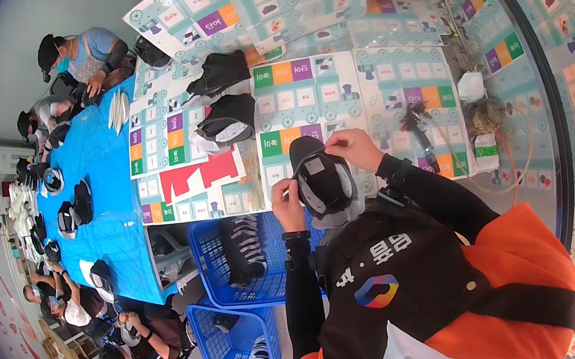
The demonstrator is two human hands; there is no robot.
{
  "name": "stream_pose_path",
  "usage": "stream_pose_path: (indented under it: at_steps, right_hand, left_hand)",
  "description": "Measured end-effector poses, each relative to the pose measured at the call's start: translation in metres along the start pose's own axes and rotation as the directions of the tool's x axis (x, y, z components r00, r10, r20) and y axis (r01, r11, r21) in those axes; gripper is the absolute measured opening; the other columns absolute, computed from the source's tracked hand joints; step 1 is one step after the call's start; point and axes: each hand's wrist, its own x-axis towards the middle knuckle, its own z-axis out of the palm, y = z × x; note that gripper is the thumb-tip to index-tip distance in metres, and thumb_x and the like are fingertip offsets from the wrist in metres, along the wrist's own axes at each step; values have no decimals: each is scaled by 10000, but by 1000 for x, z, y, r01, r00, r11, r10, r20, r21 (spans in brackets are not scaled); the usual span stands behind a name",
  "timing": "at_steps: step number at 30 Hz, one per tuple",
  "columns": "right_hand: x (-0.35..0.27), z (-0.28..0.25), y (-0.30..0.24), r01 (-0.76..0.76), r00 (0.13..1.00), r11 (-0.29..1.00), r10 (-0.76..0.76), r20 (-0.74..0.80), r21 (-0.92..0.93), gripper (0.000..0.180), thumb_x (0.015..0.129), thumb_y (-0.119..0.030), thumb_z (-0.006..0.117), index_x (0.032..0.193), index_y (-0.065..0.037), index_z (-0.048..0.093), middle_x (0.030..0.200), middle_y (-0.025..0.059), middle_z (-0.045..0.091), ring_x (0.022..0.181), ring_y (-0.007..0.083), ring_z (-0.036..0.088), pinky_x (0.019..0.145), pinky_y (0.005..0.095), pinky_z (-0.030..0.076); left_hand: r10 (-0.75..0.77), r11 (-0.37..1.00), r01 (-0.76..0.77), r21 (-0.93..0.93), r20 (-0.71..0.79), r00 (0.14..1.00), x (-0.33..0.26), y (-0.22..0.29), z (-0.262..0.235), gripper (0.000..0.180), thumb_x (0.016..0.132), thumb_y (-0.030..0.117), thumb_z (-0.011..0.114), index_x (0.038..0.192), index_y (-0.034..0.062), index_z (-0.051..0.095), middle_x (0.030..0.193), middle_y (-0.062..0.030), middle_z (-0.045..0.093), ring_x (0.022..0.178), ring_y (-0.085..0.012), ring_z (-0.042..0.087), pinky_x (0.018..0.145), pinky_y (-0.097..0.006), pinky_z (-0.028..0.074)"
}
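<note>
Near the table's front edge, I hold a black and grey shoe upper (325, 180) with its opening facing up and a pale label inside. My left hand (287, 204) is closed on its left edge. My right hand (354, 149) pinches the upper's edge near the top right, thumb and finger together. Two more black shoe uppers, one (216, 73) behind the other (228, 119), lie on the table to the left. To my right lies a dark handheld tool (417, 127), its exact kind unclear.
A red and white sheet (202, 176) lies left of my hands. Blue baskets (202, 252) with stacked uppers stand below the table edge. A hose (527, 164) hangs at the right. Several people work around a blue-covered table (110, 241) at the left.
</note>
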Motion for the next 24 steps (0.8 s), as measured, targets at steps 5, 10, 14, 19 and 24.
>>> stream_pose_path:
  at_steps: [5,10,14,19,24]
  right_hand:
    - [14,-21,0,-216,955,951,159,249,221,152,947,-142,721,1010,-3,716,876,-4,686,792,93,623,739,256,519]
    - [25,-42,-8,-301,881,933,193,431,198,250,973,-200,696,1153,-27,681,1022,-8,644,974,108,612,876,276,508]
    - [-8,-29,-82,425,887,903,-403,225,-56,413,914,-169,718,1301,-61,624,1275,87,598,1199,215,579,978,337,509]
    - [-7,-29,-63,443,886,749,-450,112,-493,600,823,63,581,1384,-148,599,1416,150,575,1283,394,553,1041,417,515]
    - [-8,-63,-1,-56,967,997,40,-253,-58,380,992,-36,561,1364,-97,610,1315,173,665,1197,323,657,982,354,521]
  left_hand:
    - [-334,869,390,-306,221,917,22,11,-4,227,1077,198,547,1124,-4,640,1045,-56,685,950,-149,641,882,-291,497]
    - [-456,653,695,-300,577,678,45,52,-12,332,1102,208,463,1291,-43,569,1263,-125,663,1161,-216,636,1014,-370,491]
    - [-442,718,629,-298,504,742,52,70,1,319,1089,209,523,1250,-51,614,1171,-103,693,1080,-177,651,974,-320,496]
    - [-211,972,235,9,473,855,59,98,-3,492,1046,132,572,1493,-8,421,1408,-154,570,1283,-244,553,1101,-376,422]
    - [-247,959,125,255,531,811,30,120,-35,845,939,135,687,1631,39,212,1626,-165,353,1462,-270,378,1186,-374,321]
